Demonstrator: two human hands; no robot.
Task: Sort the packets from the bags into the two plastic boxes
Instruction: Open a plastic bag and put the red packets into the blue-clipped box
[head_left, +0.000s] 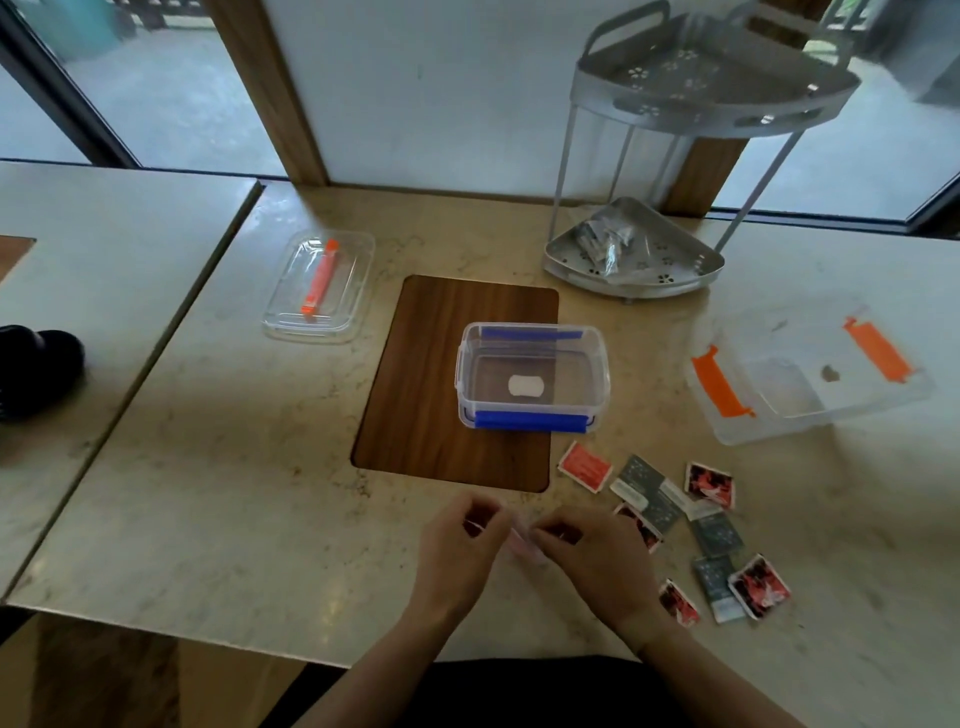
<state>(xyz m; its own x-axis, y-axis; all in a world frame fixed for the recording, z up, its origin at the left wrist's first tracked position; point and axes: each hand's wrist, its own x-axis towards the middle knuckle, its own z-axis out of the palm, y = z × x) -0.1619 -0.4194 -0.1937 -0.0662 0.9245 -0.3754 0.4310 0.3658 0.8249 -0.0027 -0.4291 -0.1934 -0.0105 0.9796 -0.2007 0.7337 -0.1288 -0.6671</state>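
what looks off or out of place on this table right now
Nothing is spilled or broken. The packets lie scattered loose on the table, none in the blue-latched box yet. The orange-latched box sits askew. Both hands pinch a clear bag.

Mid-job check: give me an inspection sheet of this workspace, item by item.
Surface: marble table with an inset wooden panel.
Job's things: blue-latched box on the panel; orange-latched box to its right; loose packets scattered at right.
Clutter: clear lid with an orange latch at left; bagged packets on the grey rack.
Hands: left hand and right hand pinch a clear bag between them.
Cables: nothing seen.
Surroundings: windows behind; dark object at left.
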